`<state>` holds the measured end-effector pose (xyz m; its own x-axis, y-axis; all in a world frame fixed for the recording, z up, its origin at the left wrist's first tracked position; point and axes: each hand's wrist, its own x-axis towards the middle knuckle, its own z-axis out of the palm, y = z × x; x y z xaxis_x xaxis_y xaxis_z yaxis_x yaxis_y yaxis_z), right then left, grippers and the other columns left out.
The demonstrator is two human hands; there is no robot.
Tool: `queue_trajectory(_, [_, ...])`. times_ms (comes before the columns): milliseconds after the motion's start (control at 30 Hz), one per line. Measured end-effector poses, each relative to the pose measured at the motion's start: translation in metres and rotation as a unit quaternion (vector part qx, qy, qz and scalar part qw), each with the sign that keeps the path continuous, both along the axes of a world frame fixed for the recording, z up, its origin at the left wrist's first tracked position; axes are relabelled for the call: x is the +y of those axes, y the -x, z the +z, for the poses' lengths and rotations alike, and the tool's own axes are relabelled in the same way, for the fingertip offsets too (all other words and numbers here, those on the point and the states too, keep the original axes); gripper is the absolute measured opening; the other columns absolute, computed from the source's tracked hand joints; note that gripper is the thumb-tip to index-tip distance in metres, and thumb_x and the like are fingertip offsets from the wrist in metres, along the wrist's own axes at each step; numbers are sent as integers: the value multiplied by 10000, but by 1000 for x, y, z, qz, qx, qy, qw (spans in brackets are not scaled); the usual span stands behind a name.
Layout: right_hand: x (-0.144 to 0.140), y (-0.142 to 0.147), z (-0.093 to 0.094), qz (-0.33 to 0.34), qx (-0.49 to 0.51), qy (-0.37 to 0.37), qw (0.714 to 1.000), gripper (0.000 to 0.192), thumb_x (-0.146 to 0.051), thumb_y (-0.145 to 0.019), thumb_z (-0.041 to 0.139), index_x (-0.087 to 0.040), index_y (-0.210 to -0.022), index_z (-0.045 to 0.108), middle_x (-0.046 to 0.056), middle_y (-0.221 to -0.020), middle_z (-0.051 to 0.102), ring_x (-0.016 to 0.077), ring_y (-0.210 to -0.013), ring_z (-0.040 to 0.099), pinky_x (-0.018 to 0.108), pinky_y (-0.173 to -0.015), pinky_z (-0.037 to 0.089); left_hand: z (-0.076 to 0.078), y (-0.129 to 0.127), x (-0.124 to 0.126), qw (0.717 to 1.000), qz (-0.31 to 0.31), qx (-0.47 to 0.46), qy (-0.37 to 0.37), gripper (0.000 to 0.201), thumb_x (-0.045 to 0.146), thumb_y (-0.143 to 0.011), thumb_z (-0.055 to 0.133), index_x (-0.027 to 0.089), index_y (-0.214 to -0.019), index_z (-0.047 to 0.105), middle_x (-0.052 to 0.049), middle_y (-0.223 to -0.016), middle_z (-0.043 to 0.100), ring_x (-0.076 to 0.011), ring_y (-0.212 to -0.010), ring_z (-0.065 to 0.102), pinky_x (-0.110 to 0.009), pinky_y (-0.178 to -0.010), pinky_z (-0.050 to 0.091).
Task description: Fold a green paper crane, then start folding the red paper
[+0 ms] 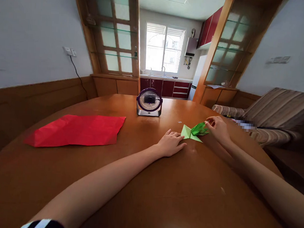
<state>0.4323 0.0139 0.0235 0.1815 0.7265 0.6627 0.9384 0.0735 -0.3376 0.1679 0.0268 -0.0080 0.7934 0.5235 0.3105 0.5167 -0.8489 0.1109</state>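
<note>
Resting flat on a round wooden table [146, 197], the left hand [171, 143] lies palm down with its fingers held loosely together, their tips touching — or all but touching — the near corner of a folded green paper [193, 131]. The hand presses rather than grips; nothing is held in it. The right hand [217, 127] sits at the far right end of the same paper, thumb and forefinger pinched on a raised, darker green flap. The paper is small and sharply creased: a pale, flat triangular part lies on the table toward the left hand, while the darker part stands up in pointed folds beside the right hand. It lies right of the table's middle, between the two hands.

The tabletop is smooth, glossy brown wood with soft reflections. On its left side, well apart from the hands, lies a large red paper sheet [78, 129] — roughly rectangular, flat, marked with fold lines. At the far middle stands a small desk fan [149, 102] with a round dark grille on a silvery base. A striped fabric sofa [279, 116] stands just beyond the table on the right. Behind the fan, wooden shelf frames with glass shelves flank an opening onto a kitchen with dark red cabinets [166, 87]; whether anything stands on the shelves cannot be told.
</note>
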Motion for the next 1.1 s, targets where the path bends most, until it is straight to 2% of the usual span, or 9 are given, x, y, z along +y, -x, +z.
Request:
queue_trajectory(233, [-6, 13, 2, 16, -20, -34, 999, 248, -351, -848, 494, -158, -919, 632, 90, -929, 575, 183, -705, 549, 319, -669, 426, 0, 0, -1, 1000, -3, 12, 5, 538, 512, -981, 312, 169, -1359, 481, -106, -1389, 524, -258, -1311, 437, -484, -1155, 208])
queue_trajectory(400, [-10, 24, 0, 42, -40, -25, 998, 227, -342, -865, 495, -166, -930, 621, 93, -976, 566, 186, -711, 570, 329, -683, 447, 1, 0, 0, 999, -4, 32, 24, 592, 564, -973, 274, 182, -1387, 452, -104, -1481, 421, -288, -1377, 349, -543, -1148, 186])
queue_trajectory(667, [-18, 45, -4, 80, -60, -16, 995, 221, -334, -884, 469, -180, -923, 622, 92, -951, 566, 230, -843, 581, 346, -738, 460, 3, 1, 0, 999, 0, 33, 38, 627, 590, -972, 232, 209, -1452, 366, -115, -1516, 361, -286, -1393, 331, -531, -1149, 183])
queue_trajectory(767, [-19, 48, -8, 100, -59, -11, 993, 216, -337, -891, 471, -182, -929, 617, 86, -957, 567, 231, -871, 580, 348, -762, 459, 23, 5, 3, 999, 10, 30, 27, 610, 563, -979, 264, 181, -1437, 390, -130, -1515, 356, -291, -1379, 355, -515, -1141, 209])
queue_trajectory(867, [-21, 53, -11, 117, -49, -6, 992, 203, -329, -899, 474, -183, -932, 611, 80, -959, 563, 223, -863, 576, 343, -766, 460, 58, 19, 7, 1000, 2, 9, 3, 518, 486, -990, 323, 173, -1369, 485, -94, -1441, 477, -252, -1319, 437, -409, -1114, 292])
queue_trajectory(967, [-24, 64, -14, 143, -48, -6, 989, 181, -306, -906, 471, -185, -913, 606, 79, -952, 560, 222, -864, 572, 344, -769, 457, 92, 47, 5, 999, 17, -33, 1, 511, 503, -987, 298, 186, -1305, 543, -59, -1348, 569, -227, -1224, 523, -345, -1024, 393])
queue_trajectory(1033, [-26, 74, -16, 174, -49, -15, 983, 169, -287, -913, 463, -193, -913, 603, 78, -958, 562, 224, -888, 571, 349, -788, 455, 103, 71, 2, 997, 62, -35, 2, 494, 509, -974, 317, 200, -1264, 570, -52, -1275, 618, -233, -1145, 575, -343, -943, 442])
queue_trajectory(1100, [-27, 84, -18, 206, -57, -25, 977, 158, -277, -916, 461, -201, -931, 599, 79, -960, 563, 232, -915, 569, 362, -811, 455, 103, 98, 1, 996, 91, -22, -3, 478, 510, -967, 316, 220, -1222, 598, -44, -1200, 654, -236, -1074, 609, -339, -872, 469])
